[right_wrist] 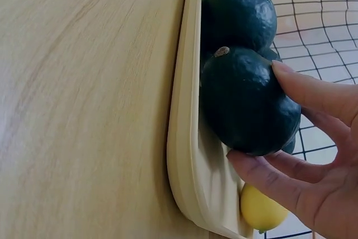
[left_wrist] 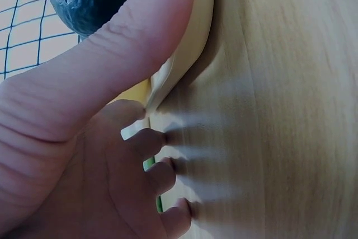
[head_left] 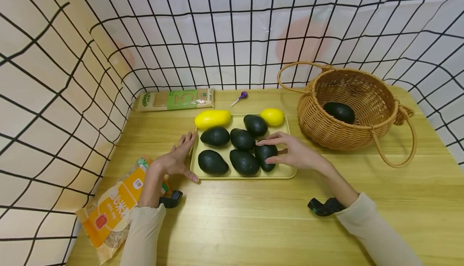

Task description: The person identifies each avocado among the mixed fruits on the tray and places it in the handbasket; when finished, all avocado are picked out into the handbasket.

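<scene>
A pale yellow tray (head_left: 217, 177) holds several dark avocados, a long yellow fruit (head_left: 212, 119) and a lemon (head_left: 272, 117). My right hand (head_left: 293, 152) has its thumb and fingers around the rightmost avocado (head_left: 266, 156). In the right wrist view that avocado (right_wrist: 246, 104) appears between thumb and fingers, at the tray's end. My left hand (head_left: 175, 159) rests with spread fingers against the tray's left edge. From the left wrist, its thumb (left_wrist: 128, 43) lies along the tray rim and its other fingertips touch the tabletop.
A wicker basket (head_left: 337, 135) with one avocado (head_left: 339, 112) inside stands at the right, its handles sticking out. A noodle pack (head_left: 175, 99) and a purple lollipop (head_left: 243, 95) lie behind the tray. An orange food bag (head_left: 116, 207) lies by the left forearm. Black wire grid surrounds the table.
</scene>
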